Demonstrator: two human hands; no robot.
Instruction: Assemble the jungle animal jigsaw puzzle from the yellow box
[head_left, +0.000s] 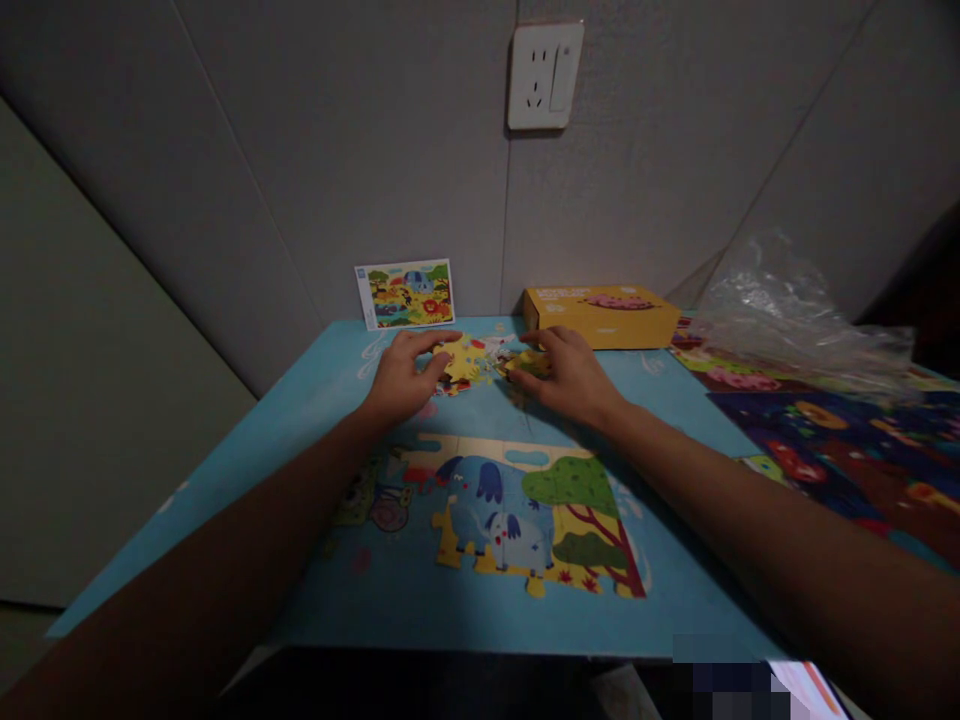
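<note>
A partly assembled jigsaw puzzle (525,510) lies flat on the blue table, showing a large blue elephant, a small pale elephant and a green tree. Beyond it, a cluster of loose puzzle pieces (474,360), mostly yellow, sits between my two hands. My left hand (409,375) curves around the cluster's left side, its thumb and fingers on pieces there. On the opposite side, my right hand (574,380) has its thumb and fingers around yellow pieces (531,362). Some of the pieces are hidden by the fingers, and single ones are hard to make out.
A picture card (406,295) of the animal scene leans against the wall. Right of it stands a yellow box (604,318). Clear plastic wrapping (802,315) and a dark finished-looking puzzle (847,450) lie at the right. The blue table (247,480) has printed cartoon figures.
</note>
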